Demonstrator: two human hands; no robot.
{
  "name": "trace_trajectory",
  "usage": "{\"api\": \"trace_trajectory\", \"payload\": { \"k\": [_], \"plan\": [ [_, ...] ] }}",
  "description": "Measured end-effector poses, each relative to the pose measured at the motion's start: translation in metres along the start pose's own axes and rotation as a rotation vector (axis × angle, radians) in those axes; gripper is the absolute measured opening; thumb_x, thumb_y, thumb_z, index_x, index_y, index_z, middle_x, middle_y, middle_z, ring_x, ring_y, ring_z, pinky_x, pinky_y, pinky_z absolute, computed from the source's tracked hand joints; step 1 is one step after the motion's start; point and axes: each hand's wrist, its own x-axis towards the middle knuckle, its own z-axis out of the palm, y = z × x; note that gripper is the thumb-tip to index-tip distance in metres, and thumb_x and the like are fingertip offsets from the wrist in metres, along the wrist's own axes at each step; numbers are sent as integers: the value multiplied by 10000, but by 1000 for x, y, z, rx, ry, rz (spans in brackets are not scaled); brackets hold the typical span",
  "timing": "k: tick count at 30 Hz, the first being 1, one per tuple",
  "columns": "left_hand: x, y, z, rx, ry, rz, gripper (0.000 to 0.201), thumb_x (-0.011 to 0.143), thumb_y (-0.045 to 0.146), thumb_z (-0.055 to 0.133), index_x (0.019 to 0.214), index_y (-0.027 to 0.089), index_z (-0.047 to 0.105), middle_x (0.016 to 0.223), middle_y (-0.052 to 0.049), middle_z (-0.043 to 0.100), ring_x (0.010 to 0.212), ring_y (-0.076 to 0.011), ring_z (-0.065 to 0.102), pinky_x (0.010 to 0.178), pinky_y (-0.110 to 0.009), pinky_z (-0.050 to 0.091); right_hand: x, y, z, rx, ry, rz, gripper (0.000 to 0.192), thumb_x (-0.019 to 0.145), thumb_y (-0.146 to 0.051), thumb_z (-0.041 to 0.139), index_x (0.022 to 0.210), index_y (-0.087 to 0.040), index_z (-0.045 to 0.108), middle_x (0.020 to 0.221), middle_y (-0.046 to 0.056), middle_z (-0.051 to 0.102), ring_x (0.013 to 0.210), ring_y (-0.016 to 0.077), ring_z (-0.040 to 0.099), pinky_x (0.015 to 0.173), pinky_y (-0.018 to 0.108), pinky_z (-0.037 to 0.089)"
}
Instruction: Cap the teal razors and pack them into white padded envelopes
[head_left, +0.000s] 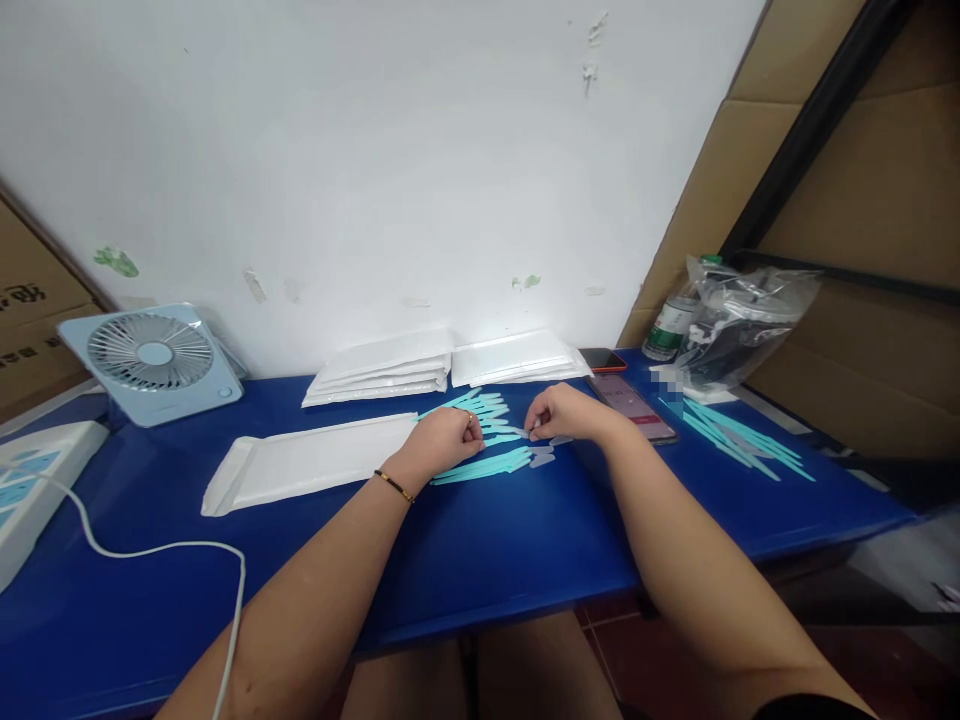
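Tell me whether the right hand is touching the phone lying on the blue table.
Apart. The head view shows the right hand over the teal sticks, with a strip of bare blue table between it and the phone.

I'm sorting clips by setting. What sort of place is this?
Probably a small packing or order-fulfilment bench: stacked white padded mailers on a blue table, cardboard boxes alongside, and both hands sorting teal plastic strips.

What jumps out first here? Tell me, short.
The blue table fills the view, and at its middle both hands work a heap of teal strips. A white mailer lies open left of them, with stacked mailers by the wall. A small fan stands far left.
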Motion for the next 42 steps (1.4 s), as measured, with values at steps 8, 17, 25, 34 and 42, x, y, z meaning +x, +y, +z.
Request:
{"api": "trace_trajectory", "payload": {
  "k": [8, 17, 25, 34, 42],
  "plan": [
    [1, 0, 2, 8, -2, 22, 147, 741, 326, 576, 719, 203, 653, 724, -6, 677, 665, -146, 595, 532, -223, 390, -1, -1, 0, -45, 28, -20, 203, 627, -191, 689, 821, -194, 749, 712, 11, 705, 611, 131, 606, 556, 205, 424],
    [4, -2, 4, 21, 10, 56, 124, 770, 298, 582, 740, 201, 653, 746, -1, 677, 684, -145, 598, 555, -226, 399, 6, -1, 10, 51, 15, -63, 137, 649, -231, 696, 769, -183, 743, 656, 0, 687, 586, 116, 596, 532, 190, 414],
    [8, -5, 6, 90, 108, 66, 153, 794, 251, 559, 884, 203, 673, 922, -24, 674, 796, -165, 603, 678, -248, 433, 7, -2, 10, 76, 114, -60, 182, 680, -281, 676, 815, -173, 736, 723, 20, 693, 630, 126, 586, 582, 209, 414],
    [-2, 7, -1, -7, -84, 76, 121, 758, 284, 584, 751, 209, 678, 733, 6, 669, 673, -137, 583, 557, -219, 377, -8, 4, -10, -11, -208, 2, 194, 616, -344, 714, 727, -185, 722, 669, 3, 660, 606, 131, 553, 543, 220, 382],
    [-3, 5, -3, 80, -32, 93, 171, 749, 357, 606, 769, 204, 681, 760, -13, 677, 687, -149, 574, 547, -225, 357, -3, 2, -3, 6, -51, 41, 116, 658, -277, 683, 708, -173, 688, 637, 0, 664, 572, 114, 581, 525, 199, 387]
  ]
}}
